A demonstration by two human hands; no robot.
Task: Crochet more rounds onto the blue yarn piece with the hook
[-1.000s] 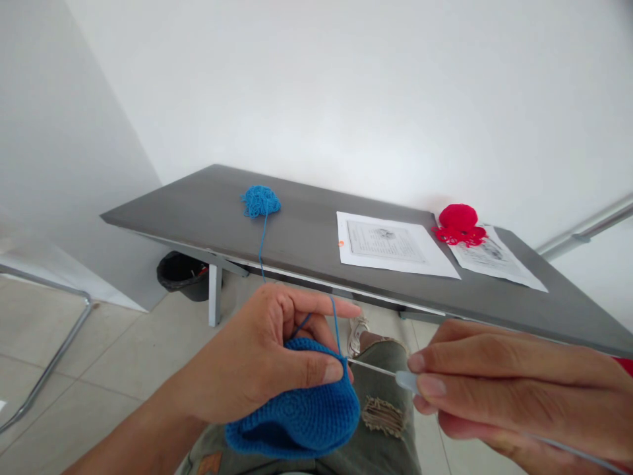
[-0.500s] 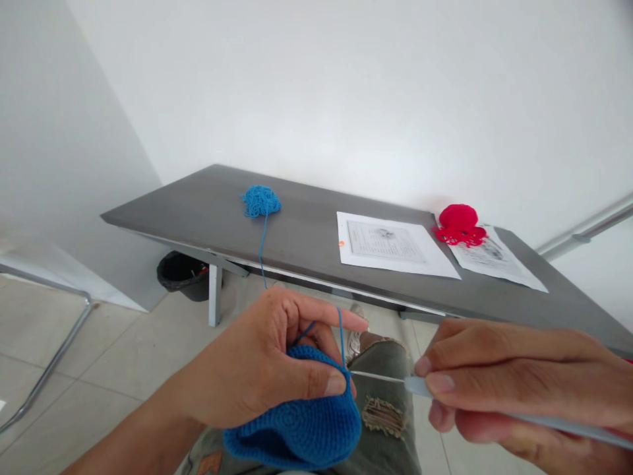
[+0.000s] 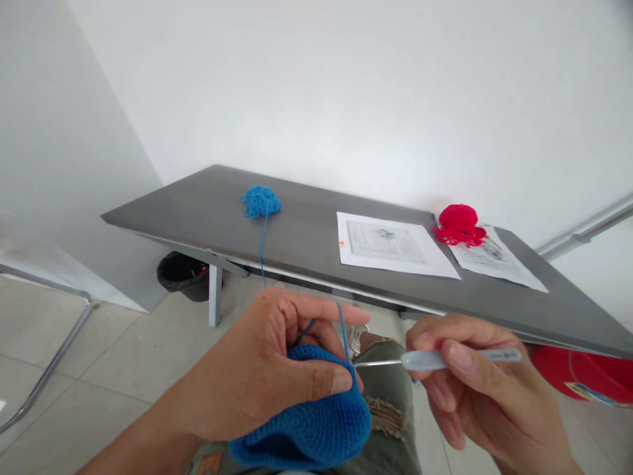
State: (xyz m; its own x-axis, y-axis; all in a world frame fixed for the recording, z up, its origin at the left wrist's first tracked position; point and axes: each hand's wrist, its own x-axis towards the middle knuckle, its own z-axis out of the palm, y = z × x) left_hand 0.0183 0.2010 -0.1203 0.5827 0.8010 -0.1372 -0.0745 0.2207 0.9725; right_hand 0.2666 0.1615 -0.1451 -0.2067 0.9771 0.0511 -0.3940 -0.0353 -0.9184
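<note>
My left hand (image 3: 281,363) pinches the upper edge of a round, cupped piece of blue crochet work (image 3: 316,429) between thumb and fingers. Over its raised index finger runs a strand of blue yarn (image 3: 343,330), which drops to the edge of the work. My right hand (image 3: 475,382) grips a crochet hook (image 3: 425,360) by its pale grey handle. The hook's metal shaft reaches left to the stitches beside my left thumb, where its tip is hidden in the yarn. Both hands are above my lap.
On the grey table (image 3: 306,218) lie a tangle of blue yarn (image 3: 261,201), two printed sheets (image 3: 395,244) and a red yarn ball (image 3: 458,218). A black bin (image 3: 182,277) stands below at left. Something red (image 3: 583,373) shows under the table at right.
My right hand has turned and shifted left, so more of the hook's handle shows and the red thing behind is uncovered. The blue crochet work has moved slightly right.
</note>
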